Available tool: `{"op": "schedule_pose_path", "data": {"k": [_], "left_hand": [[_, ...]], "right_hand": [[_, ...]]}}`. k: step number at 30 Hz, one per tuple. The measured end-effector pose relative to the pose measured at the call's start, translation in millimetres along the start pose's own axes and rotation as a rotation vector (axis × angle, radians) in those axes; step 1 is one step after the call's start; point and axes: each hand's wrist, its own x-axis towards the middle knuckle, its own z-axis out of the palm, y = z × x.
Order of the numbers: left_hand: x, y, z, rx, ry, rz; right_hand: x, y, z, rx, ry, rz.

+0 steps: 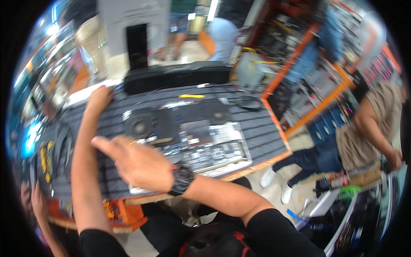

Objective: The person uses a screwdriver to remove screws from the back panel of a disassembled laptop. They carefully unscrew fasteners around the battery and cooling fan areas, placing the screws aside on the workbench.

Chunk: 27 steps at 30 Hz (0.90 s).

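Stretching left to right, opened laptop (195, 135)

head cam | L of 2 fisheyes, head-worn | above bench (265, 132) nr its front edge, looks dwn + fwd | upright, unmirrored; bench edge climbs to R | R hand (143, 165) & laptop (205, 158) close, L hand (100, 98) a bit farther, floor (190, 50) past bench far | wide FOV, lines bend, blk rim
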Motion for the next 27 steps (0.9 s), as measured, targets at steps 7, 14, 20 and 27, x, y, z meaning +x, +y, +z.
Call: {"op": "schedule_pose_path", "data": {"k": [7,14,20,27], "left_hand": [[4,-3,14,-0.159,0.107,0.004],[1,-19,18,-0.275,0.211,0.0],[5,-28,-13,-0.446,0.294,-0.053],[-82,5,-70,-0.883,0.393,-0.149]], "right_hand": [[-8,3,-3,-0.115,0.073,-0.028],[-10,6,10,-0.183,0.154,-0.1],[-6,13,23,-0.137,0.105,-0.063],[12,-4,-1,-0.174,-0.031,-0.059]]}}
